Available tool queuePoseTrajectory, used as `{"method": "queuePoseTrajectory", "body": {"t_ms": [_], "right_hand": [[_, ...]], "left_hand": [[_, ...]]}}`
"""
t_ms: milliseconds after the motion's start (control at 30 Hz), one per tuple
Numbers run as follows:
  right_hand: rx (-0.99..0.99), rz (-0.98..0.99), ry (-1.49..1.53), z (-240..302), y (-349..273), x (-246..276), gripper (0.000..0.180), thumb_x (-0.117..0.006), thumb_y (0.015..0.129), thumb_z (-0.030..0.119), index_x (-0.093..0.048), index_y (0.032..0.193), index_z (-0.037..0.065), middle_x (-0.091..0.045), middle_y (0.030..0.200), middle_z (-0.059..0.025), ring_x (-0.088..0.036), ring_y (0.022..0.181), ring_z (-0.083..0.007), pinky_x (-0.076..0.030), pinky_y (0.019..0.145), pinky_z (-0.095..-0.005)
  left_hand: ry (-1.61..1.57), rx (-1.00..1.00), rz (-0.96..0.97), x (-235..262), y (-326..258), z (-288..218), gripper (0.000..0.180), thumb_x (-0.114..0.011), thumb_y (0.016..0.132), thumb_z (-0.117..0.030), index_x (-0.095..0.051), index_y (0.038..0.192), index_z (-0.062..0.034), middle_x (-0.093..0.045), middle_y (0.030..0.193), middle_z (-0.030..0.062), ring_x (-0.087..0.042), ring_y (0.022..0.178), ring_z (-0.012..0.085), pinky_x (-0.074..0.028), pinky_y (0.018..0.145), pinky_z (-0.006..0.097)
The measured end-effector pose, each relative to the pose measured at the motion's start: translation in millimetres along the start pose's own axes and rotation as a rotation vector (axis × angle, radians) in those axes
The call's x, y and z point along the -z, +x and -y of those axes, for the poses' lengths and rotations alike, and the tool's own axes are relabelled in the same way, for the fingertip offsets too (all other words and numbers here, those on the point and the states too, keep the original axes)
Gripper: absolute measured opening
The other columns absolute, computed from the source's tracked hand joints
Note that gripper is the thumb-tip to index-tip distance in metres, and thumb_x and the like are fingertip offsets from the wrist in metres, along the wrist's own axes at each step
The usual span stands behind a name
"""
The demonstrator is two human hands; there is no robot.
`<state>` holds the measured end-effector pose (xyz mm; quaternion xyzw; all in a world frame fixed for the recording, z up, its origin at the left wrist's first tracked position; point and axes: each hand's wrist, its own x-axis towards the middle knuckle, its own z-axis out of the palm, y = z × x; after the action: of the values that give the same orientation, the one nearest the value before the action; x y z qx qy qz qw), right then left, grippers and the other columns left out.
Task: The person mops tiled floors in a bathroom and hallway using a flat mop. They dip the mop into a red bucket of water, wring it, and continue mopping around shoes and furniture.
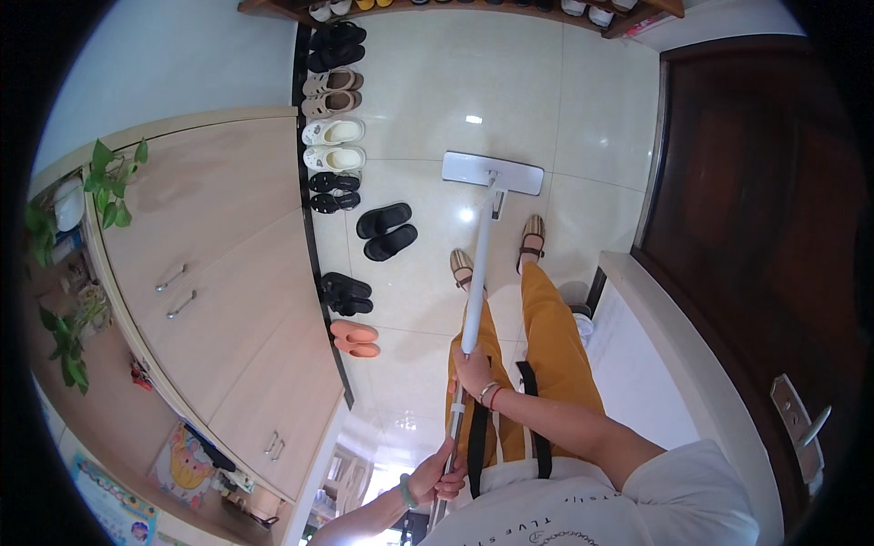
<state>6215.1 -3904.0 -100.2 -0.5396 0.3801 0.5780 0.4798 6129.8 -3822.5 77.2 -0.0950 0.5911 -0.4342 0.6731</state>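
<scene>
A flat mop slants up the middle of the view. Its white rectangular head (pixel 464 169) lies on the tiled floor ahead of my feet, and its white and silver pole (pixel 478 282) runs back toward my body. My right hand (pixel 473 371), with a bracelet and a red cord at the wrist, is wrapped round the pole about midway. Lower down, near my waist, my left hand (pixel 435 478) is closed round the silver part of the pole; a green bangle sits on that wrist. The pole's near end is partly hidden.
A row of shoes, including cream clogs (pixel 334 158) and orange slippers (pixel 355 338), lines the pale cabinet (pixel 228 264) at left. Black slippers (pixel 387 231) lie farther out on the floor. A shoe rack (pixel 510 15) stands at the far end, a dark door (pixel 756 227) at right.
</scene>
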Motion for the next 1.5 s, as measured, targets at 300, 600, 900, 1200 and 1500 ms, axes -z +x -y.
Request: {"method": "queuePoseTrajectory", "body": {"t_ms": [300, 600, 900, 1200, 1500], "right_hand": [[0.3, -0.186, -0.145, 194, 117, 76, 0.029, -0.047, 0.086, 0.024, -0.038, 0.085, -0.003, -0.051, 0.054, -0.0129, -0.054, 0.039, -0.0251, -0.042, 0.031, -0.0371], [0.3, -0.16, -0.174, 176, 139, 88, 0.035, -0.046, 0.083, 0.027, -0.038, 0.086, -0.006, -0.056, 0.061, -0.0186, -0.058, 0.044, -0.0266, -0.045, 0.036, -0.0378], [0.036, -0.062, 0.308, -71, 3, -38, 0.023, -0.046, 0.087, 0.019, -0.032, 0.084, 0.001, -0.042, 0.051, -0.0071, -0.048, 0.035, -0.0191, -0.043, 0.031, -0.0337], [0.301, -0.132, 0.306, 29, 63, 40, 0.03, -0.043, 0.087, 0.023, -0.038, 0.069, -0.001, -0.045, 0.046, -0.0084, -0.05, 0.033, -0.0219, -0.041, 0.03, -0.0349], [0.428, -0.386, 0.116, 247, 159, 251, 0.024, -0.045, 0.081, 0.015, -0.044, 0.065, -0.003, -0.05, 0.05, -0.0123, -0.052, 0.036, -0.0219, -0.045, 0.033, -0.0357]], "left_hand": [[0.307, -0.104, 0.118, -100, 93, -174, 0.049, -0.031, 0.085, -0.061, -0.041, 0.069, -0.0155, -0.029, 0.046, -0.0035, -0.025, 0.034, 0.0091, -0.021, 0.032, 0.025], [0.387, -0.153, -0.007, -77, 118, -176, 0.047, -0.038, 0.084, -0.06, -0.041, 0.072, -0.0147, -0.028, 0.048, -0.0049, -0.024, 0.035, 0.0064, -0.018, 0.032, 0.022], [0.135, 0.071, -0.061, 105, -3, 1, 0.05, -0.029, 0.085, -0.061, -0.038, 0.07, -0.0141, -0.028, 0.048, -0.0037, -0.024, 0.036, 0.0061, -0.019, 0.032, 0.021], [0.248, 0.146, -0.036, 8, 53, -89, 0.049, -0.031, 0.084, -0.062, -0.039, 0.072, -0.015, -0.025, 0.048, -0.0049, -0.024, 0.035, 0.0064, -0.019, 0.031, 0.021], [0.579, -0.076, 0.142, -208, 223, -193, 0.048, -0.038, 0.084, -0.059, -0.041, 0.068, -0.0144, -0.024, 0.049, -0.0061, -0.02, 0.037, 0.0046, -0.018, 0.033, 0.021]]}}
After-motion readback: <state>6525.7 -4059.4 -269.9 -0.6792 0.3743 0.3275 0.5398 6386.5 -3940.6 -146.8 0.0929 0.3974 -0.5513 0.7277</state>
